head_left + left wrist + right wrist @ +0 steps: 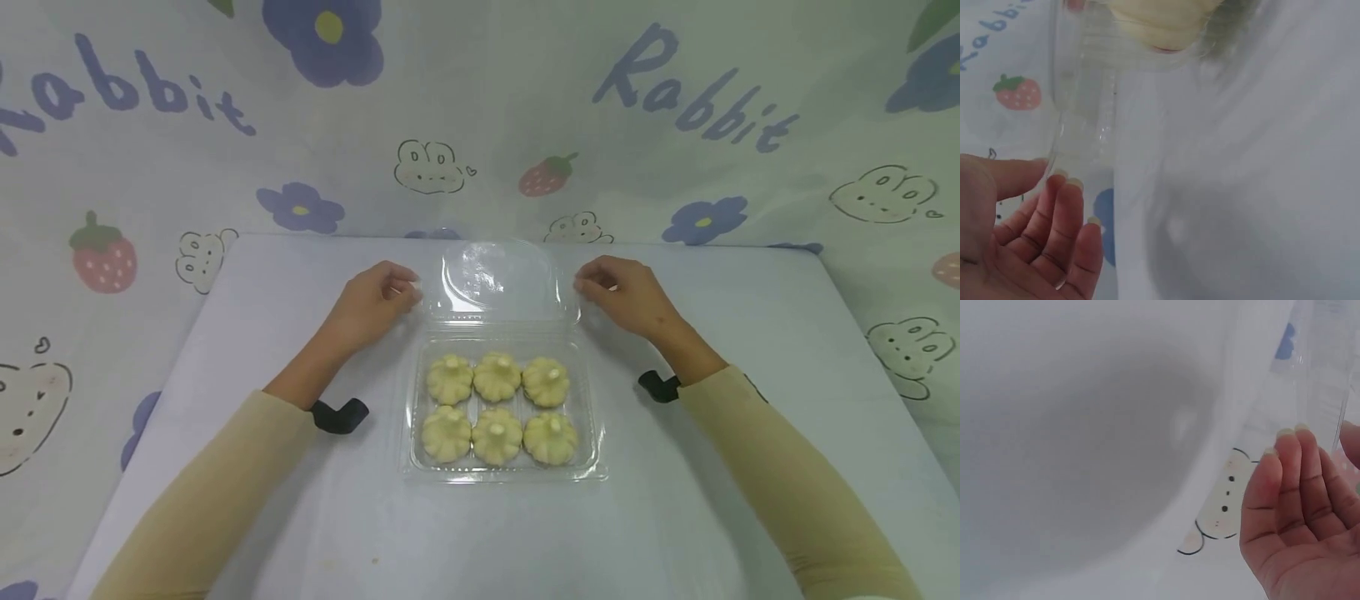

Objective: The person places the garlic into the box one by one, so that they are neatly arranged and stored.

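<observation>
In the head view a clear plastic clamshell box (pixel 506 477) stands open on the table, its hinged lid (pixel 495 283) raised at the far side. Several pale, ribbed garlic bulbs (pixel 497 377) with short stems sit in two rows inside the base. My left hand (pixel 375 304) pinches the lid's left edge between thumb and fingertips; the left wrist view shows the rim at the thumb tip. At the lid's right edge, my right hand (pixel 622 292) holds on with thumb and fingers bent; in the right wrist view its thumb is partly cut off.
A white cloth covers the table (pixel 480 542). Behind it hangs a patterned curtain (pixel 495 100) with rabbits, flowers and strawberries. Black wrist-worn pieces (pixel 341 417) stick out beside both forearms. A few tiny crumbs (pixel 375 561) lie near the front.
</observation>
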{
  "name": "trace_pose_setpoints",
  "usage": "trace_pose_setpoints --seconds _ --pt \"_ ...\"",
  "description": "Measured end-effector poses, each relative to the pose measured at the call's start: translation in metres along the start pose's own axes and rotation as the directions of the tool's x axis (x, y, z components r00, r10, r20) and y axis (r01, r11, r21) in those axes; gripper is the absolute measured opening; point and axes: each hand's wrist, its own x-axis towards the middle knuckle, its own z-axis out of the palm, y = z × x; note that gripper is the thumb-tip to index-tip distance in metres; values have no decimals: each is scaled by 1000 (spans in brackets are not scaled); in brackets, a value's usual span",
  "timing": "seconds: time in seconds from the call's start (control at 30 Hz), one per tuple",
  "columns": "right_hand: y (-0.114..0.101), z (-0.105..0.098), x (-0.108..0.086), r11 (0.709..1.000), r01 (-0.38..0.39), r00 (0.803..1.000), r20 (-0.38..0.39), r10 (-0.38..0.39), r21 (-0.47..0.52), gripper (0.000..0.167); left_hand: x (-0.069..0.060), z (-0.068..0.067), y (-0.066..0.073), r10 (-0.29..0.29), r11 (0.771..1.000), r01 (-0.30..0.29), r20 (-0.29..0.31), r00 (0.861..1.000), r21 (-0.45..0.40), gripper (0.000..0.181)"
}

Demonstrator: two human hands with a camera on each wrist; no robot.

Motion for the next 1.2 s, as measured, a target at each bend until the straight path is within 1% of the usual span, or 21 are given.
trace_pose_setpoints --seconds 0.17,0.27,0.37,0.47,0.5,0.6,0.7,0.87,0.97,1.03,1.13,1.2 --pt "-6 -3 -4 1000 12 999 -49 -13 -8 30 -4 -6 5 21 1000 -21 -8 1000 23 33" --pt "-10 -5 -9 1000 17 997 -76 -16 5 28 -6 -9 6 24 999 -24 -1 1000 28 29" --pt "-13 -7 -15 999 43 994 -98 -41 24 26 -9 -11 7 34 999 -34 8 999 39 26" --pt "-16 -10 -22 997 70 990 -121 -66 29 24 -14 -12 9 65 996 -65 2 998 58 22" --pt "-17 -10 -24 997 77 989 -128 -73 26 23 -16 -13 10 86 994 -86 -3 996 67 22" --pt "-21 -13 -32 996 86 985 -151 -83 14 19 -24 -15 13 159 984 -157 -16 987 88 19" --pt "-26 -17 -41 995 103 980 -170 -101 3 15 -32 -16 17 238 965 -233 -26 971 121 16" --pt "-30 -21 -57 986 167 967 -193 -169 -29 8 -45 -18 20 325 932 -313 -40 945 180 11" --pt "-28 -21 -64 975 215 952 -212 -221 -52 8 -52 -19 22 356 917 -338 -52 933 210 9" --pt "-25 -19 -67 966 250 938 -229 -260 -72 9 -56 -20 22 369 910 -349 -55 928 224 8" --pt "-21 -16 -72 938 328 902 -256 -346 -111 14 -62 -20 20 383 895 -357 -48 923 268 8" --pt "-20 -13 -75 914 378 874 -269 -405 -149 19 -66 -20 18 404 876 -374 -41 914 305 8"
